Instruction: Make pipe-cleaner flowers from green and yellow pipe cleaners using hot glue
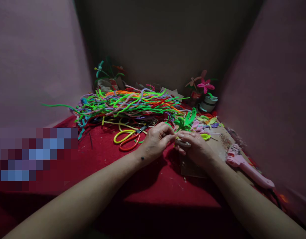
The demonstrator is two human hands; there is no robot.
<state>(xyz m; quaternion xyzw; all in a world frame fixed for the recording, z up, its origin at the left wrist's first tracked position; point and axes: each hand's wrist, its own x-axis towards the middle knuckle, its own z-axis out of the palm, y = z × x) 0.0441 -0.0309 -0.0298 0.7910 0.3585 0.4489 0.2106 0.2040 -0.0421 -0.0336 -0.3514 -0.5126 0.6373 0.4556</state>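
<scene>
My left hand (156, 141) is closed, thumb and fingers pinched together, and its tips meet those of my right hand (196, 147). A tiny yellowish bit (177, 137) shows where the fingertips come together; its kind is too small to tell. Curled fingers of my right hand hold a small grey metal tool (183, 143), mostly hidden in the palm. Just beyond the hands are green fuzzy pipe-cleaner leaves (184, 122); whether the fingers touch them I cannot tell. Scissors (128, 137) with one yellow and one red handle lie left of my left hand.
A large heap of coloured pipe cleaners (133, 103) spreads across the back of the red-covered table (98, 169). At right, a pink glue gun (249, 169) lies beside a board (217, 142) with pipe-cleaner petals. A pink flower (206, 85) stands by a white pot (209, 103).
</scene>
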